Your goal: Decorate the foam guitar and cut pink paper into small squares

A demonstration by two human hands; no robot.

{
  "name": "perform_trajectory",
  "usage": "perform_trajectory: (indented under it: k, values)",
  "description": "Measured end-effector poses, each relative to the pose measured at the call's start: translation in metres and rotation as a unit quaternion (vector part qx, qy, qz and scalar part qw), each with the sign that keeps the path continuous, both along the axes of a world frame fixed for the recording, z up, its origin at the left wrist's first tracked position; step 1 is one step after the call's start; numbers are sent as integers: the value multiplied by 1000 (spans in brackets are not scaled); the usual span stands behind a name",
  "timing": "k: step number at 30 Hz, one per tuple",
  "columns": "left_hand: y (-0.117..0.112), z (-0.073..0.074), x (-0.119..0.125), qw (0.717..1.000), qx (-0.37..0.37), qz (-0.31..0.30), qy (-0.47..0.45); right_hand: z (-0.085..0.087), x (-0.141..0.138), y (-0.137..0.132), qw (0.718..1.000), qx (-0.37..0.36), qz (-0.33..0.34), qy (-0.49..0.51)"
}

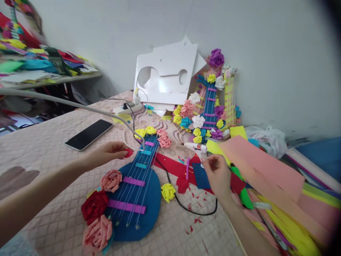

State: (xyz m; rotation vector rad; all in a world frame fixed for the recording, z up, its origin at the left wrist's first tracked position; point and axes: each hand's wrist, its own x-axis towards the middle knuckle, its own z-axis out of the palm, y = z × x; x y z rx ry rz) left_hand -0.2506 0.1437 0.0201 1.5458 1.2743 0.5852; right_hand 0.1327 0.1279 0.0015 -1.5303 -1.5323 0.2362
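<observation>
My left hand (113,153) pinches a small red paper piece (128,153) just left of the guitar's neck. The blue paper guitar (147,185) lies flat on the table with pale strings, purple and teal strips, and paper flowers along its edges. My right hand (218,174) is closed at the handle of a white glue gun (195,147), whose nozzle points left. Under it lie red paper (170,165) and a blue paper piece (200,175). A yellow paper flower (168,192) rests beside the guitar body, close to a black cord (183,208).
A phone (89,134) lies at left, near a power strip (128,109). White cut-out boards (165,83) and flower-covered guitars (210,103) lean on the wall. Pink paper sheets (266,160) and scissors (274,231) are at right. A white cable (66,102) crosses the upper left.
</observation>
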Motion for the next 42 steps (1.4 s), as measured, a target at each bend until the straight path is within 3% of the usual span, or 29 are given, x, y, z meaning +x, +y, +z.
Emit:
perform_trajectory:
  k: [2, 5, 8, 12, 16, 18, 21, 25, 29, 34, 42]
  values:
    - [-3, 2, -3, 1000, 0, 7, 14, -8, 24, 14, 996, 18, -27, -83]
    - [-8, 7, -6, 1000, -5, 10, 24, -16, 39, 35, 979, -27, 31, -199]
    - [-12, 9, -6, 1000, -14, 7, 19, -18, 38, 50, 965, -93, 87, -227]
    - [-18, 7, -10, 1000, -17, 10, 20, -12, 35, 53, 968, -101, 104, -206]
    - [-21, 7, -15, 999, -5, 9, 33, 9, 38, 41, 986, -95, 117, -74]
    - [-21, 7, -16, 999, -6, 3, 32, 23, 40, 31, 980, -148, 131, -19]
    - [-20, 5, -17, 999, -23, -12, 26, 42, 37, 16, 960, -230, 158, -14]
    - [-17, 2, -16, 998, -43, -30, 34, 59, 13, -2, 938, -222, 260, -53]
    - [-16, 1, -13, 996, -40, -50, 57, 71, -28, -12, 887, -232, 393, -69]
    - [-11, 1, -13, 995, -17, -62, 80, 79, -73, -11, 855, -217, 465, -75]
    - [-1, -8, -19, 990, 21, -73, 115, 69, -118, 6, 851, -176, 475, -140]
